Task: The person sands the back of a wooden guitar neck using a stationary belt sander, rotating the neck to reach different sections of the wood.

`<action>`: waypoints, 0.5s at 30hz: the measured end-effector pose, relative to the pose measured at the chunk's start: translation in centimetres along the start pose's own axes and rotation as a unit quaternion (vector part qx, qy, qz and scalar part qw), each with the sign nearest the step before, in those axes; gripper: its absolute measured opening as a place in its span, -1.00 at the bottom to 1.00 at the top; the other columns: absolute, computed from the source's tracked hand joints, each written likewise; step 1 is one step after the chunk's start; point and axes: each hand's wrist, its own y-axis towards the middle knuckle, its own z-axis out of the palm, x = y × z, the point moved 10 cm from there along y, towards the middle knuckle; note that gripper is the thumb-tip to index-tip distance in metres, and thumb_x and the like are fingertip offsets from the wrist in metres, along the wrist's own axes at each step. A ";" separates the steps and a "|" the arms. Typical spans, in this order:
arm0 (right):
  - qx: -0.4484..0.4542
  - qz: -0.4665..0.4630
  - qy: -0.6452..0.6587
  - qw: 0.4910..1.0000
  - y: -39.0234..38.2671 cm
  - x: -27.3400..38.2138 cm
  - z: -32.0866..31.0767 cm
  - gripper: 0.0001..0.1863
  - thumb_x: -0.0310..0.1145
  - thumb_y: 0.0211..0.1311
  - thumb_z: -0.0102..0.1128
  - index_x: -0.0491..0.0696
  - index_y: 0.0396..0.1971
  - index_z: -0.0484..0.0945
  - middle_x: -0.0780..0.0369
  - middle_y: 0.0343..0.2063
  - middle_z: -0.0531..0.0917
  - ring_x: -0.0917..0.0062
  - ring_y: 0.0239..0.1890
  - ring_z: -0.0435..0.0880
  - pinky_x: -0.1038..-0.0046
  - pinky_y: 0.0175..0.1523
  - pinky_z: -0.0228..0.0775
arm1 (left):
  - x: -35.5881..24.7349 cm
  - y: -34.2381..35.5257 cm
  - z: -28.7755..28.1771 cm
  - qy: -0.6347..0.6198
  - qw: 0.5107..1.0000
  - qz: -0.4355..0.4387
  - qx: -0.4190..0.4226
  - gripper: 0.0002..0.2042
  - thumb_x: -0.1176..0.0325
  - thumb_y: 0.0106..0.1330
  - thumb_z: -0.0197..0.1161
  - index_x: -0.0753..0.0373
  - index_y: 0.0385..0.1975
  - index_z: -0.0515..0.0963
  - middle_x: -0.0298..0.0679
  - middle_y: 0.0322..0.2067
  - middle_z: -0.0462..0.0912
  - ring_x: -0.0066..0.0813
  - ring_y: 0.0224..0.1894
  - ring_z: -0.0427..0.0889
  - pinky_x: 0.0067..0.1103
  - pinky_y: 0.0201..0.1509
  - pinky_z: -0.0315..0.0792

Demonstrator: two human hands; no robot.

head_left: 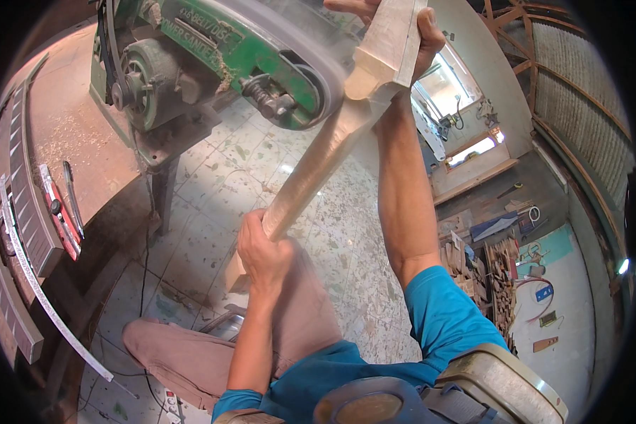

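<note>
Because the green belt sander (pixel 198 46) shows a blurred grey belt (pixel 321 49), apparently running, a slip at its rounded end could gouge wood or scrape skin. Its painted metal body is caked with dust. Near that end, contact hard to confirm, the pale wooden piece (pixel 311 173) slants: a long, smooth shaft beneath a rounded shoulder and squared block; uneven pressure could flatten its curves. The right hand (pixel 429 53) cradles the block between thumb and fingers; the left hand (pixel 263 247) curls around the lower shaft, where a loosened hold could let it kick.
</note>
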 end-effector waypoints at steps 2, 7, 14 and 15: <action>-0.014 0.004 -0.015 1.000 -0.1 0.3 0.1 -0.43 0.03 0.41 -0.06 -0.27 -0.19 0.60 0.05 -0.40 0.70 -0.08 -0.26 0.78 -0.08 0.35 0.33 | 0.1 0.1 0.1 -0.013 1.000 -0.007 0.010 -0.65 0.59 -0.08 0.11 0.33 -0.19 0.47 0.05 -0.31 0.58 0.21 -0.21 0.53 -0.12 -0.08 0.41; -0.020 0.004 -0.051 0.999 0.0 0.7 0.4 -0.48 0.00 0.42 -0.06 -0.23 -0.23 0.60 0.07 -0.43 0.70 -0.01 -0.26 0.80 -0.03 0.32 0.37 | 0.3 0.4 0.3 -0.025 0.999 -0.009 0.026 -0.65 0.60 -0.08 0.09 0.33 -0.19 0.47 0.06 -0.32 0.58 0.23 -0.23 0.54 -0.12 -0.11 0.41; -0.052 0.009 -0.085 0.995 -0.4 0.7 0.0 -0.50 0.01 0.47 -0.12 -0.17 -0.24 0.57 0.05 -0.44 0.72 0.06 -0.26 0.80 0.03 0.31 0.37 | 0.5 0.9 0.6 -0.034 0.998 -0.011 0.042 -0.67 0.60 -0.07 0.07 0.32 -0.22 0.46 0.08 -0.37 0.58 0.25 -0.27 0.54 -0.12 -0.15 0.42; -0.046 0.010 -0.084 0.995 -0.3 0.6 -0.1 -0.50 0.01 0.48 -0.12 -0.17 -0.23 0.57 0.03 -0.44 0.73 0.07 -0.25 0.80 0.03 0.32 0.36 | 0.5 0.9 0.6 -0.038 0.998 -0.008 0.044 -0.68 0.60 -0.07 0.07 0.32 -0.22 0.46 0.08 -0.37 0.58 0.25 -0.28 0.54 -0.12 -0.15 0.42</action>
